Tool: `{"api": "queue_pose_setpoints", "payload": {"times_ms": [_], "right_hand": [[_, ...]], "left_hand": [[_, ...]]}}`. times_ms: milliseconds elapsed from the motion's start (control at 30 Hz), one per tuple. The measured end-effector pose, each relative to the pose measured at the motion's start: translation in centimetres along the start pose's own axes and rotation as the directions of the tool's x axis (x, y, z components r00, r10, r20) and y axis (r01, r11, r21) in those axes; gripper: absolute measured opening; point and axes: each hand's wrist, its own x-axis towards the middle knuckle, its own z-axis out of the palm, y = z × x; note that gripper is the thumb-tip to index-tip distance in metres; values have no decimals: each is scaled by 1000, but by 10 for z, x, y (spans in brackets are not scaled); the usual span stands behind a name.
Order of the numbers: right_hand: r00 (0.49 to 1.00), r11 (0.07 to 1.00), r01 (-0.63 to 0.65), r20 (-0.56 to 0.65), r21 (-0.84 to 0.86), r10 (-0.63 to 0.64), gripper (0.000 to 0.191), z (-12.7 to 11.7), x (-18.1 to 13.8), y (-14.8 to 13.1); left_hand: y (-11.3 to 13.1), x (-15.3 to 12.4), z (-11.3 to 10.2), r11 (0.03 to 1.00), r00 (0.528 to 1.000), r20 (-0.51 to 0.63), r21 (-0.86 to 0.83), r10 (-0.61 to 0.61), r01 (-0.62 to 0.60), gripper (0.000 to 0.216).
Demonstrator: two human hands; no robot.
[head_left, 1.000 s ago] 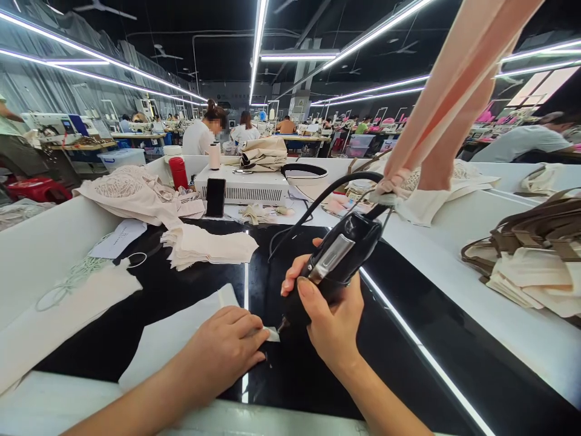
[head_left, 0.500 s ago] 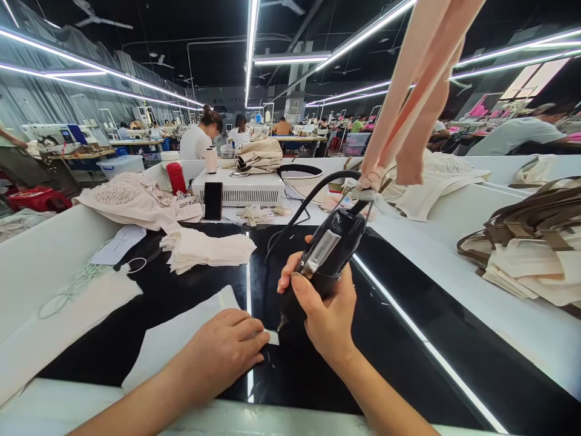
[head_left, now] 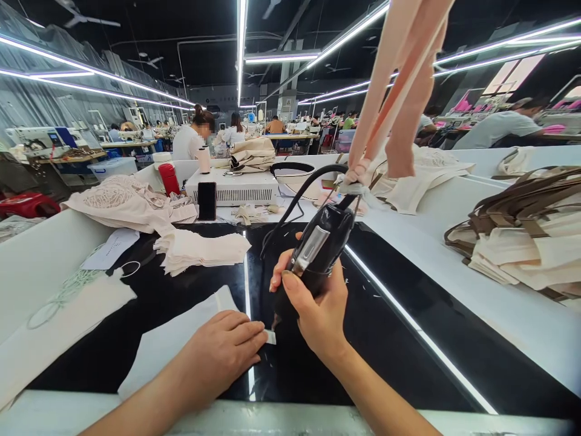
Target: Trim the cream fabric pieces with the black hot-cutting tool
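Observation:
My right hand (head_left: 315,306) is wrapped round a black corded hand tool (head_left: 318,251), its tip pointing down at the corner of a white fabric piece (head_left: 177,336) on the glossy black table (head_left: 399,339). My left hand (head_left: 222,351) lies flat on that fabric, fingers pressed together on its corner close to the tool tip. The tool's black cable (head_left: 299,194) arcs up and back. Peach fabric straps (head_left: 394,91) hang from above and meet the tool's top end.
A stack of cream fabric pieces (head_left: 200,249) lies behind my hands. Farther back are a white machine box (head_left: 233,186), a black phone (head_left: 207,200), a red bottle (head_left: 169,178) and lace cloth (head_left: 118,200). Cream and brown strapped pieces (head_left: 521,242) pile at the right. Other people sit at distant tables.
My right hand and the tool have shifted slightly left, towards my left hand, the tip staying at the fabric corner. The left hand has stayed pressed on the fabric. The view has drifted a little.

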Motion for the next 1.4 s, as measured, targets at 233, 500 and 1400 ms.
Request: {"api": "queue_pose_setpoints", "payload": {"times_ms": [233,500,1400], "right_hand": [[1000,1000,-27,2,-15,27,23,-2,-2,-1],[1000,999,-13,2,-39,13,24,-2,-5,-2],[1000,1000,-19,21,-2,19,16,-1,-13,-10]], "left_hand": [[-1,-1,-1,1000,1000,21,17,18,-18,24],[-2,-2,0,999,999,20,14,30,-30,25],[-4,-2,2,999,1000,19,-48,14,-13,26]]}}
